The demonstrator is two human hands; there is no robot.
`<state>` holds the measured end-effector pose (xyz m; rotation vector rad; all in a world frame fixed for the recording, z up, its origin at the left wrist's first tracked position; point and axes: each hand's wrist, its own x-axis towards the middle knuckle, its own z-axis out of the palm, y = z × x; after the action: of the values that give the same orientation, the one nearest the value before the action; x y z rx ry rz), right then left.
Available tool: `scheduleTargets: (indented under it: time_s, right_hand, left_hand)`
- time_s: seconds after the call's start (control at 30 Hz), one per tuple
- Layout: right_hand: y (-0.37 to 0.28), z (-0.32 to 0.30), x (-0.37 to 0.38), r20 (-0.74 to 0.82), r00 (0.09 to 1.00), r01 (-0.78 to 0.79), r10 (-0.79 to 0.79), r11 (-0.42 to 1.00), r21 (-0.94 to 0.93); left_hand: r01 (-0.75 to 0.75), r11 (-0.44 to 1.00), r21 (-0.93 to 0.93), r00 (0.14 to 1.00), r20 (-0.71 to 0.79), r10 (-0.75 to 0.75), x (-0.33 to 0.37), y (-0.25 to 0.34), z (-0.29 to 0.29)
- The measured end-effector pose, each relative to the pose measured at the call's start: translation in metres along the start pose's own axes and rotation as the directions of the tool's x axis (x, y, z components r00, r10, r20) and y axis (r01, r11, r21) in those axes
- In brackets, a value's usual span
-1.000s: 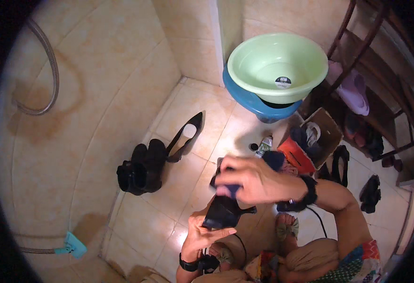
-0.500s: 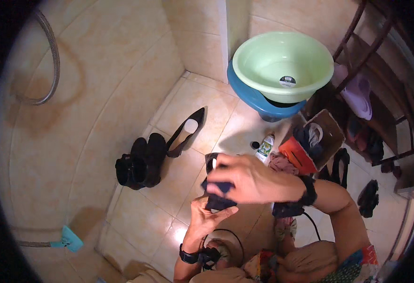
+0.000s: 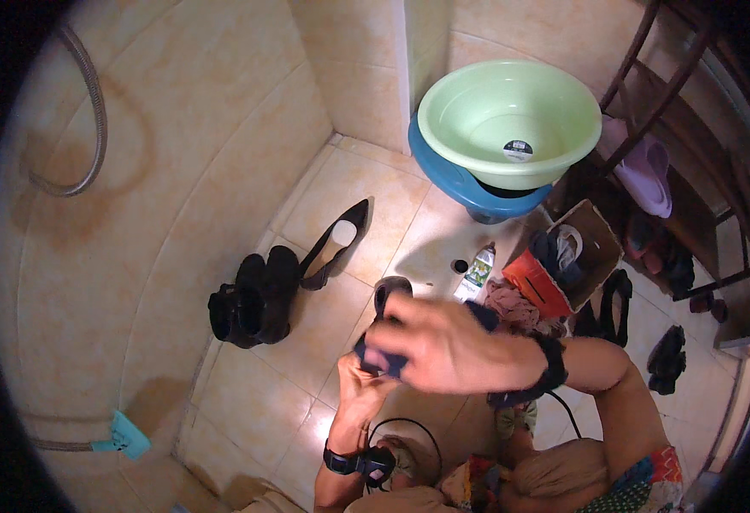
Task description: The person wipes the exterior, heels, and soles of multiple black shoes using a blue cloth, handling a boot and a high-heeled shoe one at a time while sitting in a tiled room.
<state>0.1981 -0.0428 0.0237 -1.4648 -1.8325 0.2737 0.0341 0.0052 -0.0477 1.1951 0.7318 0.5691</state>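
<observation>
Red box (image 3: 525,278) of fabric (image 3: 553,254), cloth (image 3: 395,366) in hand (image 3: 469,350)

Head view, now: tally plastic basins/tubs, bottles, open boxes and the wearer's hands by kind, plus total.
Basins/tubs: 2, a pale green basin on top of a blue tub
Bottles: 1, the bottle on the floor
Open boxes: 1, the orange-sided box
Hands: 2, the left hand and the right hand
Total: 6

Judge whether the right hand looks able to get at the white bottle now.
Probably yes: the white bottle lies on the floor just beyond the right hand, its upper part uncovered. That hand seems busy with a dark cloth, though, which it might have to release.
</observation>
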Motion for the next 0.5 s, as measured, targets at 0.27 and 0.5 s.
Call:
scheduleTargets:
  time_s: [0.27, 0.5]
  right_hand:
    - [0.039, -0.028, 0.0, -0.017, 0.956, -0.291, 0.292, 0.945, -0.149]
    - [0.007, -0.031, -0.006, -0.253, 0.925, -0.283, 0.282, 0.959, 0.033]
  left_hand:
    - [0.056, 0.982, -0.182, 0.997, -0.045, -0.065, 0.0, 0.004, -0.001]
    - [0.099, 0.91, -0.402, 0.993, -0.018, -0.117, 0.022, 0.024, 0.02]
